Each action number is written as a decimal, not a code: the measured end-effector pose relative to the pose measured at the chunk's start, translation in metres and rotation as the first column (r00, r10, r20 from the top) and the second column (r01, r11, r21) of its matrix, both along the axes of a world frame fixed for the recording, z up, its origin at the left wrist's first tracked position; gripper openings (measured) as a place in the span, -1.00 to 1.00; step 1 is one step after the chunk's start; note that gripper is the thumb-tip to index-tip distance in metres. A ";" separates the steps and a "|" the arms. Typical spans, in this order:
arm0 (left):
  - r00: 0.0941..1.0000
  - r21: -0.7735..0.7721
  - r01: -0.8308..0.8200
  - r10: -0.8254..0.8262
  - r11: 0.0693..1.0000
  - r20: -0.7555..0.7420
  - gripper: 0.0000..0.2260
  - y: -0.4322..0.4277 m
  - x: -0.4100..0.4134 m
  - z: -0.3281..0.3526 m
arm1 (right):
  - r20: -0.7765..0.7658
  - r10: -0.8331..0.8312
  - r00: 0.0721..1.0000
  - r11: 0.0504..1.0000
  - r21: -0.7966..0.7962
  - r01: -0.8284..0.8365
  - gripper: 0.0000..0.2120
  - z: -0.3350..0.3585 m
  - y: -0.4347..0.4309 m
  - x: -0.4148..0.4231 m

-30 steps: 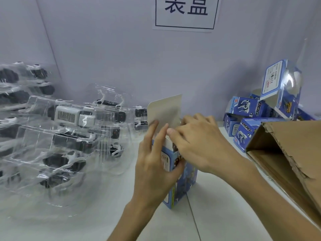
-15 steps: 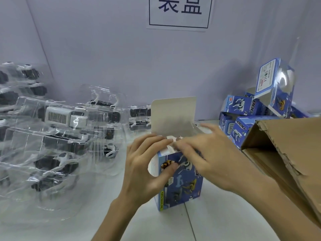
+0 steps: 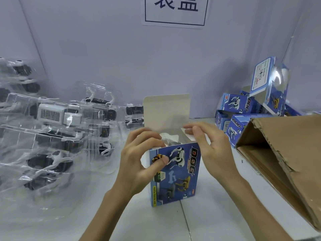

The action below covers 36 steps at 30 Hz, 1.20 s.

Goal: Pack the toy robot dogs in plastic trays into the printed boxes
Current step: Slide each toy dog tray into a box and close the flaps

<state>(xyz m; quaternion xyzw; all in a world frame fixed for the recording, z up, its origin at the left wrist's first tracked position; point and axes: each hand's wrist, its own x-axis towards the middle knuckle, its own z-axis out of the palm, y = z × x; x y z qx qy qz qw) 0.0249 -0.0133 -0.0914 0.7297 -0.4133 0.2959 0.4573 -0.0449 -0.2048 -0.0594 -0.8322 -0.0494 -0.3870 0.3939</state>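
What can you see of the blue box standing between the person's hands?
The box is blue printed cardboard showing toy robot dogs and the word DOG. It stands upright on the white table, top open, its plain lid flap raised at the back. A white toy in clear plastic shows inside. The left hand grips its upper left corner, thumb on the front; the right hand pinches its small side flap.

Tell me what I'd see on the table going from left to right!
In order: clear trays with toy robot dogs → left hand → printed box, top open → right hand → pile of blue boxes → brown cardboard carton.
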 end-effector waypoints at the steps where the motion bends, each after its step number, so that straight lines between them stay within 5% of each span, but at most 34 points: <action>1: 0.999 -0.001 0.015 -0.015 1.000 -0.028 -0.75 0.001 0.001 0.000 | -0.011 0.018 1.000 0.999 0.044 -0.018 -0.84 0.002 -0.004 0.003; 3: 0.995 -0.001 0.047 -0.047 0.999 -0.089 -0.76 0.004 0.003 0.003 | -0.034 0.038 0.999 0.992 0.118 -0.034 -0.83 0.004 -0.008 0.010; 9: 0.993 0.132 0.039 -0.023 0.990 -0.116 -0.72 0.014 0.014 0.019 | -0.085 0.332 0.939 0.892 0.351 -0.284 -0.32 0.006 -0.015 0.027; 15: 0.989 0.204 -0.135 0.119 0.970 0.087 -0.72 0.020 0.008 0.017 | 0.087 0.379 0.921 0.856 0.345 -0.385 -0.62 0.007 -0.016 0.022; 22: 0.999 0.213 0.012 -0.018 0.977 0.026 -0.69 0.025 0.013 0.021 | -0.052 0.468 0.882 0.851 0.298 -0.433 -0.84 0.003 -0.019 0.010; 27: 0.999 0.053 0.032 -0.032 0.998 0.005 -0.62 0.020 0.009 0.007 | -0.205 0.293 0.934 0.945 -0.085 -0.316 -0.73 0.012 -0.002 0.013; 36: 0.970 -0.295 -0.244 0.238 0.924 -0.057 -0.60 -0.022 -0.025 -0.021 | -0.326 0.361 0.874 0.903 -0.111 -0.415 -0.80 0.022 0.003 0.016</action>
